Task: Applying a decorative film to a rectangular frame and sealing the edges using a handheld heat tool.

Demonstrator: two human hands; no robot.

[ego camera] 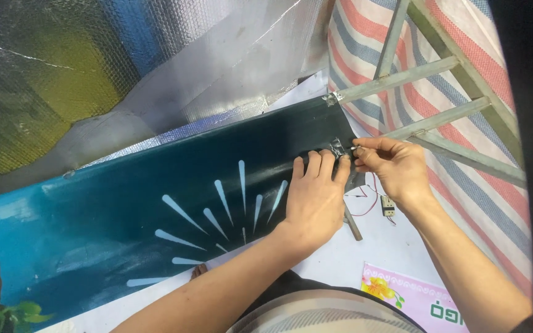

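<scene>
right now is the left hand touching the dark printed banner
Touching. The head view shows the left hand lying flat on the dark printed banner, palm and fingers pressed on it near the small metal clip.

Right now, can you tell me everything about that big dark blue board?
The board is long, flat and glossy, dark teal fading to lighter blue at its left end. Pale streaks fan out on it like rays, and yellow flowers with green leaves show at the bottom left. It lies slanted across the view. The left hand presses flat on its right end, where the right hand pinches a small metal clip.
</scene>
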